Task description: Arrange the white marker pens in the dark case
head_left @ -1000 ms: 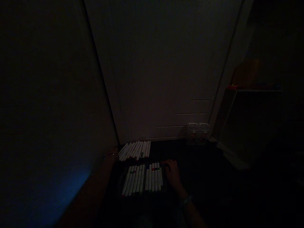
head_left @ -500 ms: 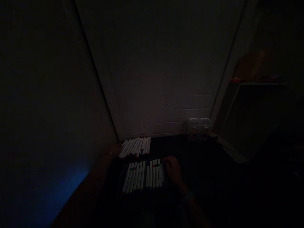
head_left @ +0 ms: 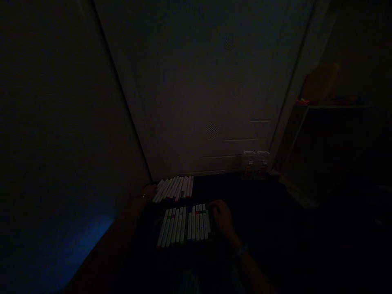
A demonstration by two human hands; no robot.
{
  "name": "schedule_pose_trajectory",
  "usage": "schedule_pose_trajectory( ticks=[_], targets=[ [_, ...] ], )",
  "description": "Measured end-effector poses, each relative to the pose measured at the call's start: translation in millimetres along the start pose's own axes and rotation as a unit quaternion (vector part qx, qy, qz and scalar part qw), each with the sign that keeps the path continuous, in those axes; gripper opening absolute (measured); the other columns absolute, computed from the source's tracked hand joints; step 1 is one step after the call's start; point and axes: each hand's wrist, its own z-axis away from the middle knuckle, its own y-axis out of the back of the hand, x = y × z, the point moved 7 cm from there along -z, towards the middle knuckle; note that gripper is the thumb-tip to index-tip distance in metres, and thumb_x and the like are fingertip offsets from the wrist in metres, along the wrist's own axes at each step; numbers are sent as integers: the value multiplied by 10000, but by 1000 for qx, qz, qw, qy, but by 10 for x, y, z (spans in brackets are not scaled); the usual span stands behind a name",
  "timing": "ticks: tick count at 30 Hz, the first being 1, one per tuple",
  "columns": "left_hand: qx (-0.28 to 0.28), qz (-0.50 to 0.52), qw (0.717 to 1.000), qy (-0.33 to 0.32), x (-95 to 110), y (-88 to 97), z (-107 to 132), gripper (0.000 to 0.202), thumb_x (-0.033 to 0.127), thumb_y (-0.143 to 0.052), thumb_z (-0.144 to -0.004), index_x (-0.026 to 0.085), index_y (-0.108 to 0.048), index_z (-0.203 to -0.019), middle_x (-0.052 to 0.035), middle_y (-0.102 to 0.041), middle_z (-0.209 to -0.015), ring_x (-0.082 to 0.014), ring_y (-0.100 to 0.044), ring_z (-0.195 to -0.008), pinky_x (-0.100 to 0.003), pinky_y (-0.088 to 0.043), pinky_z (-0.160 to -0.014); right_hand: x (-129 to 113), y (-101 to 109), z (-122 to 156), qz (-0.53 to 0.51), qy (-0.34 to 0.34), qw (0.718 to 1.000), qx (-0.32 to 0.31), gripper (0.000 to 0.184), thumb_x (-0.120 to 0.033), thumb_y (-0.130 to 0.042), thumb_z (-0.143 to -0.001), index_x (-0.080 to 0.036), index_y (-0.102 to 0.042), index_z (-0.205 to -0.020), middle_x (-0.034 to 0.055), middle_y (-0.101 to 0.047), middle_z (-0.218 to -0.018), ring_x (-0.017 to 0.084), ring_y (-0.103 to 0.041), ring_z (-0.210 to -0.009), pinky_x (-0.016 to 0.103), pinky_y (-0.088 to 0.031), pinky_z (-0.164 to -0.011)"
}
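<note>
The scene is very dark. White marker pens (head_left: 173,189) lie loosely side by side at the back left of a dark surface. My left hand (head_left: 149,192) is at the left end of these loose pens; its fingers are lost in shadow. In front is a dark marker case (head_left: 186,228) with two groups of white pens (head_left: 173,226) standing close together, some with coloured bands or ends. My right hand (head_left: 223,216) has its fingers bent around the case's right far corner. A band circles the right wrist.
Two clear plastic containers (head_left: 255,165) with labels stand at the back right against a pale panel (head_left: 190,102) with heart patterns. A cabinet (head_left: 330,151) rises on the right, bearing an orange object (head_left: 321,83). A wall (head_left: 61,122) closes off the left side.
The view has shifted slightly and grown a little dimmer. Both hands and the pens keep nearly the same places.
</note>
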Motion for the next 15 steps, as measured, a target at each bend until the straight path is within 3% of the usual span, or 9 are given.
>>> schedule_pose_trajectory(
  ticks=[15],
  targets=[
    [-22, -1, 1000, -11, 143, 129, 194, 249, 242, -464, -751, 156, -625, -921, -115, -623, -1015, -190, -574, -924, -254, -426, -763, 30, -19, -6, 0, -6, 1000, -7, 261, -165, -387, -798, -250, -621, -875, 8, -619, -903, 162, -531, -883, 299, -377, -819]
  ],
)
